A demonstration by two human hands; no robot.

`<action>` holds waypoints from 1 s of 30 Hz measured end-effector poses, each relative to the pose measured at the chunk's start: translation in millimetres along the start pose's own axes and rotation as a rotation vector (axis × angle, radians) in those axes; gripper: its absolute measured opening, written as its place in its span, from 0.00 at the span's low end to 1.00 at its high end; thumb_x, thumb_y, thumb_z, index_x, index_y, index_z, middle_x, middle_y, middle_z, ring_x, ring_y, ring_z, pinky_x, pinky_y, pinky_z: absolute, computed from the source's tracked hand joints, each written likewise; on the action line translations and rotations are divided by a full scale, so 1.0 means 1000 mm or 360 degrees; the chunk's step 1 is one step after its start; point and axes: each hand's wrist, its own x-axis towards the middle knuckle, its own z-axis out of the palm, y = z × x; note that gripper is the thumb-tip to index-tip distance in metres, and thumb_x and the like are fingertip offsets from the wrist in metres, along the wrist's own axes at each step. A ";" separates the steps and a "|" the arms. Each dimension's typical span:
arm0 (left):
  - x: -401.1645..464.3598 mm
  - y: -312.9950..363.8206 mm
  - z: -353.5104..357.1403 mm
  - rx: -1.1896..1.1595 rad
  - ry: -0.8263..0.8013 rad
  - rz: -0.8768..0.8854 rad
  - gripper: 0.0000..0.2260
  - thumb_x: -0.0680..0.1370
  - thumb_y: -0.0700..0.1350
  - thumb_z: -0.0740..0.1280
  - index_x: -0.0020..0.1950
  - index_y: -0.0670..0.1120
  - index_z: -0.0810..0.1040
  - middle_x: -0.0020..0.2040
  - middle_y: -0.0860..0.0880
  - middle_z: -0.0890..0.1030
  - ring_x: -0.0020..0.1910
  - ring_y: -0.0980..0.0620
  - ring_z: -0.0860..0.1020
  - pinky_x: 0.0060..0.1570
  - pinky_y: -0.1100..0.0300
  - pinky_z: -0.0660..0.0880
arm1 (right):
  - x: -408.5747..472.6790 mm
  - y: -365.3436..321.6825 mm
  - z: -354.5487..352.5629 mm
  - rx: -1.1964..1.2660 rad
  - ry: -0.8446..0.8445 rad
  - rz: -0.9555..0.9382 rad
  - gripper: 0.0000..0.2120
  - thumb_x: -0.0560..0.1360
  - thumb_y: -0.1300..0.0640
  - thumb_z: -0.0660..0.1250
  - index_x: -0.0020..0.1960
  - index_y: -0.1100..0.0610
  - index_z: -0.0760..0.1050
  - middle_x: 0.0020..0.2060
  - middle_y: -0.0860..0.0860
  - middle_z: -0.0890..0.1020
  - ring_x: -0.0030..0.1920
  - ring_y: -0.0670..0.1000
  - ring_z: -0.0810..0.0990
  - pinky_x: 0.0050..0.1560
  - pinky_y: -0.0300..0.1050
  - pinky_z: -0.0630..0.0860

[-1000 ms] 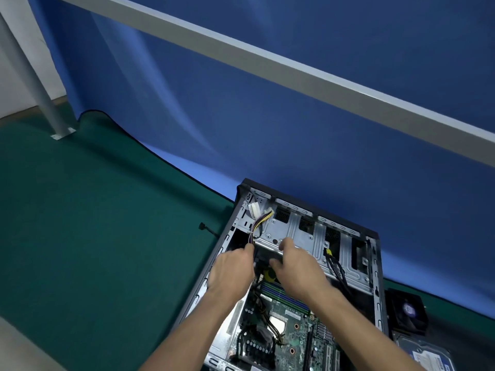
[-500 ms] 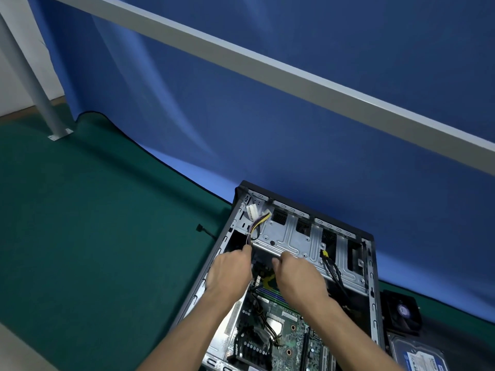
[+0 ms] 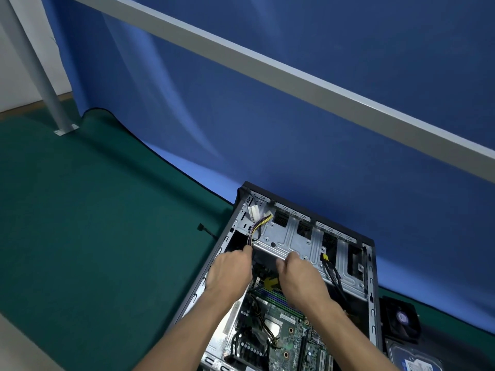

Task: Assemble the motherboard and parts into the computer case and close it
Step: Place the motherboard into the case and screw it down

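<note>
While the open computer case (image 3: 371, 266) lay on its side on the green worktop (image 3: 93, 236), its far end reaching the blue backdrop (image 3: 267, 129), both hands were sunk into its upper middle. The motherboard (image 3: 284, 333) sat inside the case, filling the near half, with a pale square socket in its middle and a row of slim memory slots just beyond that. Farther in stood the silver drive cage (image 3: 300, 239), and a bundle of yellow, black and purple wires (image 3: 258, 226) ran over its left corner to a white connector (image 3: 253, 211). The left hand (image 3: 230, 271) was at the foot of that bundle, its fingers curled downward and together; whether they gripped the wires or something beneath could not be told. The right hand (image 3: 300, 277) lay just beside it, knuckles up, its fingers bent over the near edge of the cage and hidden from there on, so their hold could not be told either. Between the two hands a yellow piece (image 3: 269, 282) showed in the dark gap. Black cables with a yellow tag (image 3: 325, 257) hung on the right of the cage. Outside the case, on the right, a black fan (image 3: 401, 319) lay touching its wall, with a hard drive (image 3: 412, 360) nearer still; the labels on both were too blurred to read. A small black plug (image 3: 201, 227) lay on the worktop to the left of the case, and a grey rail (image 3: 267, 65) crossed in front of the backdrop.
</note>
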 end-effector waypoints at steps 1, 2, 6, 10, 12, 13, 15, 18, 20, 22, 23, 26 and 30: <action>0.000 0.000 0.000 0.0007 0.0001 0.0001 0.07 0.79 0.38 0.55 0.53 0.45 0.71 0.33 0.49 0.72 0.31 0.47 0.69 0.30 0.55 0.62 | 0.001 0.002 0.000 0.0118 -0.0055 -0.0013 0.12 0.80 0.51 0.59 0.60 0.55 0.63 0.50 0.52 0.73 0.43 0.53 0.77 0.43 0.51 0.78; 0.000 0.000 0.000 0.0012 0.0002 0.0001 0.08 0.79 0.38 0.55 0.53 0.45 0.71 0.33 0.49 0.72 0.31 0.47 0.69 0.30 0.54 0.61 | 0.000 0.001 -0.001 0.0206 -0.0131 -0.0003 0.14 0.79 0.53 0.62 0.60 0.53 0.62 0.52 0.52 0.71 0.44 0.53 0.78 0.42 0.51 0.81; 0.001 0.000 0.002 -0.0014 0.0012 -0.0010 0.07 0.80 0.40 0.55 0.53 0.45 0.72 0.33 0.50 0.70 0.31 0.47 0.69 0.30 0.55 0.63 | -0.004 0.001 0.006 -0.0025 0.0127 -0.0042 0.12 0.81 0.48 0.57 0.56 0.56 0.68 0.40 0.49 0.77 0.37 0.50 0.76 0.34 0.46 0.74; 0.000 0.000 0.000 -0.0002 -0.0001 -0.0018 0.07 0.80 0.39 0.55 0.52 0.44 0.72 0.34 0.50 0.71 0.31 0.47 0.69 0.31 0.54 0.64 | -0.006 -0.001 0.008 0.0015 0.0084 -0.0013 0.14 0.79 0.48 0.58 0.61 0.54 0.63 0.51 0.51 0.73 0.47 0.54 0.77 0.47 0.48 0.73; 0.001 -0.001 0.001 -0.0003 0.0005 -0.0024 0.07 0.79 0.39 0.55 0.52 0.45 0.72 0.34 0.49 0.73 0.31 0.47 0.69 0.31 0.55 0.64 | -0.009 -0.002 0.010 -0.0009 0.0064 -0.0067 0.13 0.80 0.51 0.58 0.61 0.55 0.63 0.55 0.54 0.74 0.50 0.56 0.77 0.49 0.50 0.74; 0.001 -0.001 0.002 -0.0015 0.0009 -0.0032 0.07 0.80 0.39 0.55 0.52 0.45 0.72 0.35 0.48 0.75 0.32 0.47 0.69 0.32 0.55 0.64 | -0.010 -0.001 0.011 -0.0039 0.0093 -0.0077 0.12 0.81 0.50 0.56 0.60 0.56 0.64 0.53 0.54 0.77 0.49 0.57 0.78 0.49 0.50 0.75; 0.000 0.000 0.001 -0.0028 0.0006 -0.0043 0.07 0.80 0.40 0.56 0.53 0.46 0.72 0.38 0.48 0.78 0.32 0.47 0.70 0.32 0.55 0.65 | -0.011 0.001 0.010 -0.0077 0.0129 -0.0048 0.14 0.82 0.47 0.53 0.58 0.57 0.66 0.49 0.54 0.79 0.48 0.56 0.79 0.48 0.50 0.75; 0.001 0.000 0.001 -0.0019 0.0009 -0.0033 0.07 0.80 0.41 0.55 0.52 0.45 0.72 0.38 0.48 0.79 0.32 0.47 0.70 0.32 0.55 0.65 | -0.010 0.005 0.006 0.0095 0.0018 -0.0074 0.14 0.79 0.51 0.60 0.60 0.52 0.60 0.54 0.53 0.72 0.50 0.56 0.77 0.52 0.53 0.76; 0.001 0.000 0.002 -0.0010 0.0012 -0.0037 0.07 0.80 0.40 0.55 0.52 0.45 0.72 0.38 0.48 0.79 0.31 0.47 0.70 0.32 0.55 0.65 | -0.011 0.005 0.007 0.0040 0.0006 -0.0114 0.10 0.80 0.51 0.59 0.58 0.53 0.63 0.51 0.53 0.75 0.47 0.55 0.78 0.50 0.52 0.77; 0.000 0.000 0.002 -0.0008 0.0002 -0.0042 0.07 0.80 0.40 0.55 0.52 0.46 0.72 0.38 0.48 0.79 0.32 0.46 0.73 0.32 0.55 0.65 | -0.010 0.005 0.008 -0.0037 0.0094 -0.0085 0.12 0.81 0.47 0.55 0.57 0.55 0.66 0.47 0.53 0.79 0.46 0.54 0.79 0.48 0.51 0.77; 0.000 0.001 0.002 -0.0009 -0.0005 -0.0042 0.07 0.80 0.40 0.55 0.52 0.46 0.72 0.38 0.48 0.79 0.34 0.46 0.75 0.32 0.55 0.65 | -0.010 0.004 0.007 -0.0027 0.0105 -0.0061 0.13 0.81 0.47 0.56 0.57 0.55 0.66 0.48 0.52 0.79 0.46 0.54 0.79 0.49 0.51 0.76; 0.001 0.000 0.002 -0.0018 0.0003 -0.0053 0.07 0.80 0.40 0.55 0.51 0.46 0.72 0.38 0.48 0.79 0.34 0.46 0.76 0.33 0.55 0.66 | -0.009 0.004 0.007 -0.0009 0.0069 -0.0088 0.14 0.78 0.50 0.61 0.60 0.53 0.64 0.54 0.51 0.74 0.49 0.54 0.78 0.48 0.48 0.75; 0.000 0.000 0.002 -0.0022 0.0015 -0.0056 0.07 0.80 0.40 0.55 0.52 0.46 0.72 0.39 0.48 0.80 0.34 0.46 0.76 0.33 0.55 0.65 | -0.009 0.000 0.011 -0.0070 0.0151 -0.0125 0.11 0.80 0.47 0.58 0.55 0.54 0.66 0.48 0.52 0.78 0.44 0.54 0.79 0.40 0.46 0.72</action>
